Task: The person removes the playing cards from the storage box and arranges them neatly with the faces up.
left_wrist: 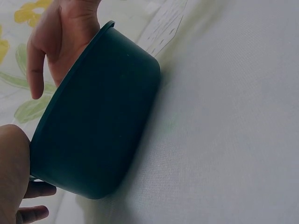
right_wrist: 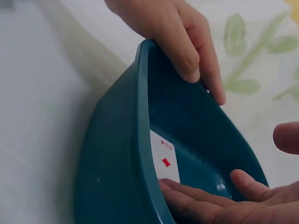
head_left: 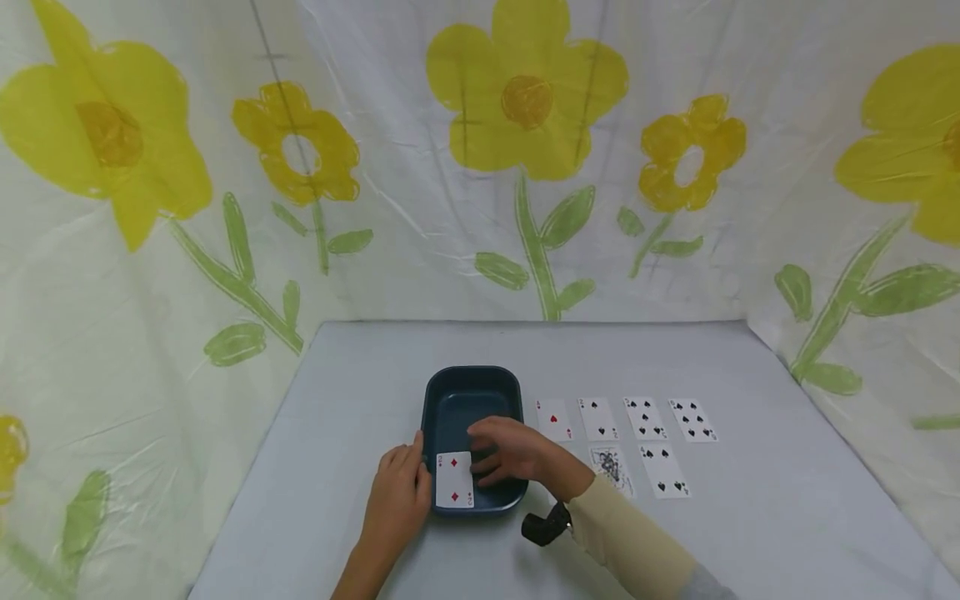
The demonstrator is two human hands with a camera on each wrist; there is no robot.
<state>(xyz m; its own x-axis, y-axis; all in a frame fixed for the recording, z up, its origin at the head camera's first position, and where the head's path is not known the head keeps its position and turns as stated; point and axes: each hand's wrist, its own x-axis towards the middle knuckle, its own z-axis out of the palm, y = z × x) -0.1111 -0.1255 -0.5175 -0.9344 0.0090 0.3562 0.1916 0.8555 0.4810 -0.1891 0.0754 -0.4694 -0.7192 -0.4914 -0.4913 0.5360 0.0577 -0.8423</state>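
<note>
A dark teal plastic basin [head_left: 472, 375] stands on the table. My left hand [head_left: 399, 492] grips its left rim, with the thumb over the inside in the right wrist view. The two of diamonds, a playing card [head_left: 454, 468], is face up inside at the near left. My right hand [head_left: 506, 452] reaches over the right rim into the basin. Its fingertips are beside the card's right edge, the fingers loosely spread. In the right wrist view, part of the card [right_wrist: 165, 157] shows beyond the right fingers [right_wrist: 196, 198]; whether they touch it I cannot tell.
Right of the basin, several face-up cards lie in two rows, including a red ace [head_left: 554, 419], the two of spades [head_left: 597, 418], a picture card [head_left: 611, 471] and the four of spades [head_left: 663, 471]. The right forearm partly covers the nearer row. A flowered curtain [head_left: 405, 267] hangs behind the table [head_left: 322, 433].
</note>
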